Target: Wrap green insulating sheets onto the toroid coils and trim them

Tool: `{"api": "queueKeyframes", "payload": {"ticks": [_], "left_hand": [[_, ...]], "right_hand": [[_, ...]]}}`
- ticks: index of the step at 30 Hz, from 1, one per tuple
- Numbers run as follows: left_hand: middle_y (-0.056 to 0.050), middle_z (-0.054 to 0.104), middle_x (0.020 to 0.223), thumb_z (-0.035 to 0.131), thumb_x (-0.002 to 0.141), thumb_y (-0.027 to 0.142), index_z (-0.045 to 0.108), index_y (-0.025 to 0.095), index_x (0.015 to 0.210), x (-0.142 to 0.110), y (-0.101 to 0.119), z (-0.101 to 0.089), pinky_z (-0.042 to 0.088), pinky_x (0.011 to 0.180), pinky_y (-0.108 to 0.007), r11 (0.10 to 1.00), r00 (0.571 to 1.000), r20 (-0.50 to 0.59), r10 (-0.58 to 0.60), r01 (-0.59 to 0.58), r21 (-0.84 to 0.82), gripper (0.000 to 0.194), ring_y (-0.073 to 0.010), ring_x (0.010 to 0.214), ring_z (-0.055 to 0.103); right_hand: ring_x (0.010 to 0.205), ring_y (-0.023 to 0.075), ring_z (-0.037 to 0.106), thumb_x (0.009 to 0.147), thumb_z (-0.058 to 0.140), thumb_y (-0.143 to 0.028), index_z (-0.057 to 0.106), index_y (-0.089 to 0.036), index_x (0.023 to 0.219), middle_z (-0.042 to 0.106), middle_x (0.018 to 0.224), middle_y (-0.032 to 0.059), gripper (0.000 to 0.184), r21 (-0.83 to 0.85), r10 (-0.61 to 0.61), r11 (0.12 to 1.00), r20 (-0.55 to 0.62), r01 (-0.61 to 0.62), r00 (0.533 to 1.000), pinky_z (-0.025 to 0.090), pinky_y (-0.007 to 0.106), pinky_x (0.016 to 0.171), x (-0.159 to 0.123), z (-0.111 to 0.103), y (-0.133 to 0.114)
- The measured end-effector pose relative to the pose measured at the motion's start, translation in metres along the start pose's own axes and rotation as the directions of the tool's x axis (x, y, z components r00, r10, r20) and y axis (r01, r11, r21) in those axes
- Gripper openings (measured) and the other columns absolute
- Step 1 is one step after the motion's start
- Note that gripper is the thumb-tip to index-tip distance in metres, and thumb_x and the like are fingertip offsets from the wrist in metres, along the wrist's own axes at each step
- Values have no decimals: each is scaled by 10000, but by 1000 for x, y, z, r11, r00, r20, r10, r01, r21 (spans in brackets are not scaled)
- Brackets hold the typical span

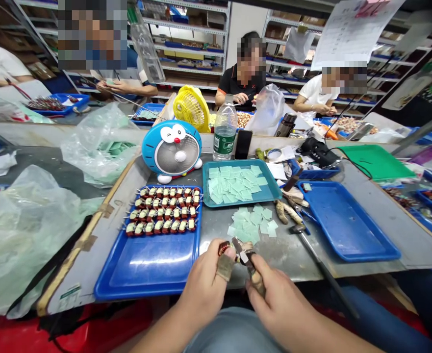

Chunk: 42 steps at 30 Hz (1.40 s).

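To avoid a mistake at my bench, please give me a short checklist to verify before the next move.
1. Left hand grips the coil: ok.
2. Right hand holds the pliers: ok.
3. Pliers tips touch the coil: cannot tell from this view.
4. Finger wrap sits on the left hand: ok.
5. Coils stand in rows on the blue tray: ok.
6. Green squares lie within reach on the bench: ok.

Evenly bright throughout; light source out of frame. Shadows soft, faint beneath the blue tray (pixel 145 274). Glare on the plastic bag (pixel 24 235). Strong wide-angle bending toward the edges: metal shelving (pixel 186 44) leans, workbench (pixel 292 255) appears curved. Left hand (pixel 203 282) and right hand (pixel 278 299) slightly soft; background detail moderately sharp.
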State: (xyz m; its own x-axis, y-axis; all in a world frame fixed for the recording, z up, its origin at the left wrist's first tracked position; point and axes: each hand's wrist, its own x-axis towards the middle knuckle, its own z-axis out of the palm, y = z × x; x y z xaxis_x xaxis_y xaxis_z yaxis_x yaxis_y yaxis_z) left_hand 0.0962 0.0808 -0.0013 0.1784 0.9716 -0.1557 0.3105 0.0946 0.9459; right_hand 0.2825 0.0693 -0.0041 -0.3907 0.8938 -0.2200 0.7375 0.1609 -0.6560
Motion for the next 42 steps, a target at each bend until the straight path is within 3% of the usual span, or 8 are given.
{"api": "queueKeyframes", "payload": {"ticks": [5, 9, 13, 18, 25, 34, 38, 42], "left_hand": [[-22, 642, 830, 393, 1037, 524, 557, 213, 1001, -2, -1, 5, 388, 736, -314, 999, 993, -112, -42, 41, -16, 353, -199, 784, 579], [-17, 649, 804, 467, 1010, 538, 574, 198, 1010, 0, -6, 2, 406, 699, -295, 945, 986, -72, -149, 120, -306, 357, -164, 697, 558], [-82, 720, 909, 568, 985, 474, 599, 147, 1030, 2, -10, -4, 459, 716, -282, 609, 975, 82, -207, 194, -769, 331, -147, 688, 616], [-89, 731, 859, 581, 986, 466, 683, 105, 1060, 2, -9, -11, 483, 689, -253, 199, 973, 191, -126, 214, -956, 382, -136, 651, 646], [-84, 710, 827, 458, 1052, 381, 692, 93, 1063, 5, -6, -12, 487, 684, -285, 25, 983, 155, -100, 158, -987, 371, -142, 643, 620], [-62, 725, 919, 549, 1018, 383, 687, 132, 1097, 7, -2, -11, 514, 745, -289, 31, 988, 121, -94, 125, -992, 297, -148, 729, 662], [-93, 737, 1046, 611, 978, 437, 705, 158, 1093, 6, -5, -1, 503, 879, -315, 247, 991, 97, -90, 117, -962, 317, -188, 903, 686], [-107, 711, 1155, 661, 953, 400, 697, 176, 1158, 4, -2, 19, 467, 954, -324, 518, 996, 40, -75, 73, -852, 306, -214, 1033, 641]], "right_hand": [[921, 298, 606, 942, 413, -179, 490, -205, 1154, 634, 1021, 108, 227, -203, -75, 978, -146, 45, 986, 448, 419, 786, 8, 6, 7], [895, 252, 598, 997, 457, -359, 511, -216, 1091, 629, 973, 76, 179, 0, -20, 1000, -188, 20, 982, 474, 376, 786, 9, -6, 22], [918, 234, 625, 984, 477, -522, 504, -215, 1192, 667, 1014, 68, 371, 231, 186, 962, -154, -148, 970, 491, 342, 814, -2, -6, 45], [1005, 255, 635, 955, 489, -550, 498, -188, 1250, 681, 1053, 79, 467, 351, 191, 918, 12, -183, 981, 475, 365, 932, -12, 19, 47], [992, 249, 631, 947, 489, -548, 531, -175, 1217, 688, 1056, 80, 462, 361, 191, 914, 15, -183, 982, 476, 355, 911, -11, 19, 38], [969, 229, 637, 955, 537, -533, 570, -184, 1189, 696, 1045, 63, 421, 335, 201, 927, -55, -171, 978, 492, 312, 863, -17, 24, 48], [841, 200, 632, 974, 538, -495, 590, -209, 1080, 690, 918, 31, 309, 404, 145, 913, -190, -57, 971, 501, 285, 780, -13, 13, 35], [991, 223, 659, 942, 633, -406, 531, -225, 1241, 688, 1082, 63, 364, 446, 28, 887, -309, 119, 951, 517, 317, 886, 4, -1, 17]]}}
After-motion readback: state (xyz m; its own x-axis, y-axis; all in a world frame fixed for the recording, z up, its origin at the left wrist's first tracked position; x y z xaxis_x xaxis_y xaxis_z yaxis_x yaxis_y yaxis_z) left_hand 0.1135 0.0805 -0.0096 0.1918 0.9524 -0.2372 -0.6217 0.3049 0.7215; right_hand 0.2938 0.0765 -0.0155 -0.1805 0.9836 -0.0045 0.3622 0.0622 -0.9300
